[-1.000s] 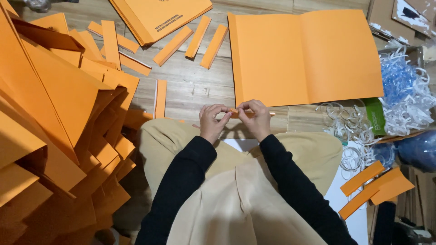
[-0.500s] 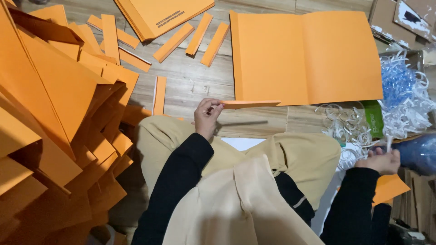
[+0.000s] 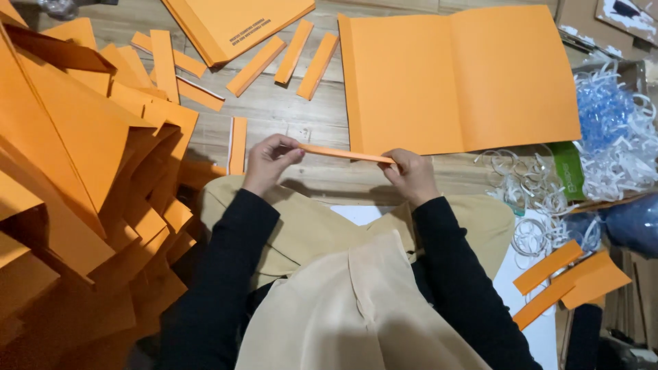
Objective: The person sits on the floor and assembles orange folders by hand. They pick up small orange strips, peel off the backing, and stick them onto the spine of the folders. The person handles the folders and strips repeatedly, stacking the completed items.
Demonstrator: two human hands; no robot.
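Both ends of a thin orange paper strip (image 3: 346, 153) are pinched — my left hand (image 3: 267, 161) and right hand (image 3: 410, 175) closed on it, above my lap, just before the big orange sheet (image 3: 459, 75). Light, floppy, easily creased — best held by its tips.

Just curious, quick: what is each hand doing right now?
Left hand: pinching one end of the orange paper strip.
Right hand: pinching the other end.

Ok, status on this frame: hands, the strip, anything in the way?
Left hand and right hand each pinch one end of the orange paper strip. Strip held level above the wooden floor. Large orange sheet lies just beyond; nothing blocks.
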